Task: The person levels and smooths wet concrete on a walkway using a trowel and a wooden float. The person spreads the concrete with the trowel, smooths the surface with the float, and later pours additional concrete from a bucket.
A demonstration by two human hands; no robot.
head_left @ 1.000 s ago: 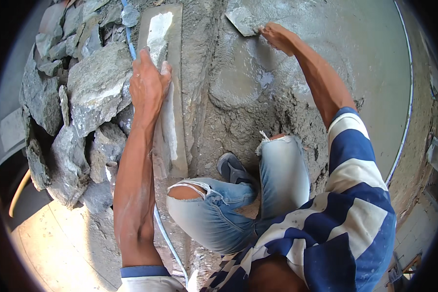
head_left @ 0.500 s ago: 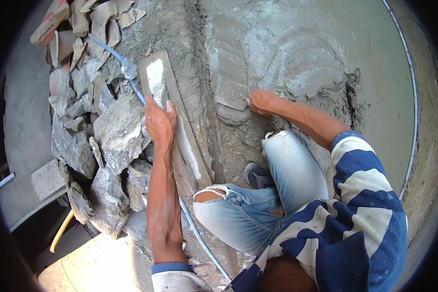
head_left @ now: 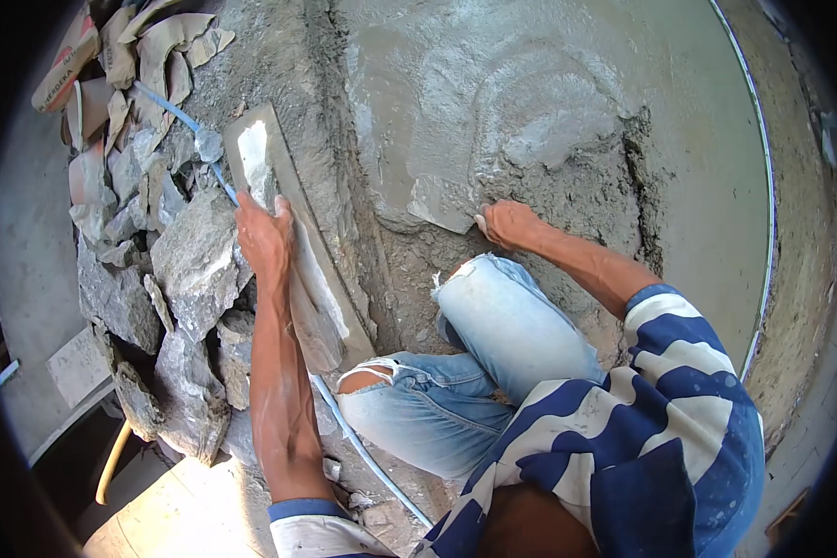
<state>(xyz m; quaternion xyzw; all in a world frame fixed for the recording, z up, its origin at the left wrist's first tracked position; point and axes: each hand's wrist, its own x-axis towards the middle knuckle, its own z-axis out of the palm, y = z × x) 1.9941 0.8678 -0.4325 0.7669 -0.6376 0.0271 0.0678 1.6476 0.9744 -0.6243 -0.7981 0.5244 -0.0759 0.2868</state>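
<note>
My right hand is closed around the handle end of a trowel, whose flat grey blade lies on the wet concrete. The handle is hidden in my fist. My left hand is closed at the left side of a long, flat, float-like board, with a grey rim and a white-smeared middle. My fingers and forearm cover part of the board, which lies slanted beside a rough concrete ledge.
Broken stones are piled to the left, with torn paper sacks behind them. A blue hose runs past the stones and under my left arm. My bent knees are close to rough, unsmoothed concrete. A pale edging line borders the slab on the right.
The trowel has moved nearer and to the right across the concrete in my right hand. My right knee has swung left, covering most of the shoe. My left hand stays at the board.
</note>
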